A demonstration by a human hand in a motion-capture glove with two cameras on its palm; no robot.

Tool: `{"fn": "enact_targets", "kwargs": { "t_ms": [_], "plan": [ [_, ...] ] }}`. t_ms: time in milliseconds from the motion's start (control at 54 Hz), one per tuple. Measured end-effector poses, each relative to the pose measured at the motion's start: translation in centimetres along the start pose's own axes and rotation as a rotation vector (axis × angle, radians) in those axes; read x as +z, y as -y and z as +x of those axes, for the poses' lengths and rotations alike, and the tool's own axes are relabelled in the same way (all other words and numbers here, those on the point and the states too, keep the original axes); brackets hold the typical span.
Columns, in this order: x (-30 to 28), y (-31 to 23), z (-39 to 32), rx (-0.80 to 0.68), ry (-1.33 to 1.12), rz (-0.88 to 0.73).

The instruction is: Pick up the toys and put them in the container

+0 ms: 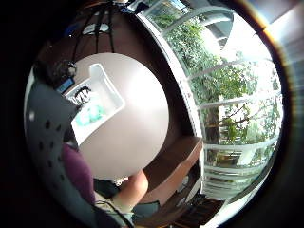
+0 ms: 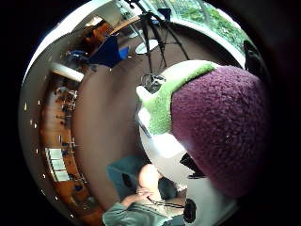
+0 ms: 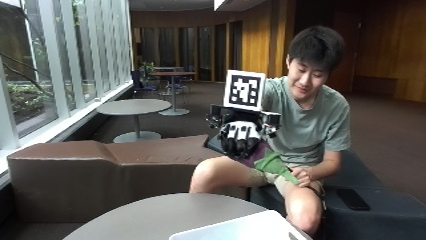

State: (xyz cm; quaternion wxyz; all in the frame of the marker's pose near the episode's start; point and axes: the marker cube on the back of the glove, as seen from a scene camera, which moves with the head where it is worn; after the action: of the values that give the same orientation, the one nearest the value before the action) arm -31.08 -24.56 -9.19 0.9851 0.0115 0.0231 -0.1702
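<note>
Toy: purple plush eggplant [image 2: 218,127] with green leafy cap [image 3: 276,165]; gripped in gloved right hand [image 3: 239,137], held raised above the table.
Container: white rectangular bin [image 1: 97,102] on round table [image 1: 137,128], toward its 9 o'clock edge; teal item [image 1: 90,115] seen inside.

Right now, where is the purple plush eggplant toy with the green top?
In the outside view, the purple plush eggplant toy is gripped in the gloved right hand, raised in front of the seated person's chest, well above the round table.

purple-and-green plush toy [image 2: 211,122]; white container [image 1: 97,102]
</note>
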Motion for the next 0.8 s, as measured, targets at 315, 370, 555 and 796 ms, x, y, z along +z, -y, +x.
{"fn": "enact_targets", "kwargs": {
  "t_ms": [315,370,555,796],
  "plan": [
    [4.7,3.5,-4.7,-0.090,0.018,0.064],
    [5.1,3.4,-4.9,-0.084,0.023,0.035],
    [6.1,3.5,-5.4,-0.029,0.042,0.006],
    [6.7,2.9,-5.2,0.031,0.018,-0.121]
  ]
}}
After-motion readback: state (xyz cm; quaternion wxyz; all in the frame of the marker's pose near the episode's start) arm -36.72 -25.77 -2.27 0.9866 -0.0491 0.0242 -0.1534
